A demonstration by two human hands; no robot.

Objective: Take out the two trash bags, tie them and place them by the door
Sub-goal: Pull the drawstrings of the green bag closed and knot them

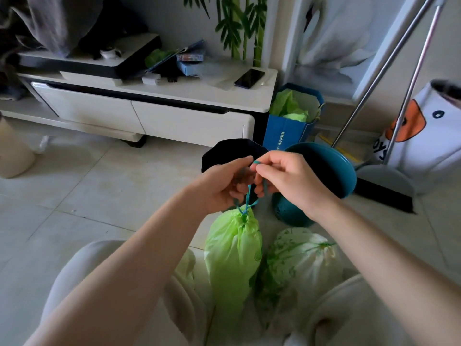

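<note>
A light green trash bag (232, 255) hangs between my knees, its mouth cinched tight by a teal drawstring (247, 203). My left hand (224, 186) and my right hand (289, 181) both pinch the drawstring's strands above the bag, fingers close together. A second bag (301, 255), whitish with green print and gathered at its top, lies on the floor just right of the green one. Behind my hands stand a black bin (229, 148) and a teal bin (331, 166) tipped toward me; both look hollow inside.
A white TV cabinet (194, 121) runs along the back wall with a phone (249, 78) on top. A blue paper bag (287, 128) with green liners stands beside it. A broom and dustpan (384, 186) lean at right. A cream container (12, 151) sits far left.
</note>
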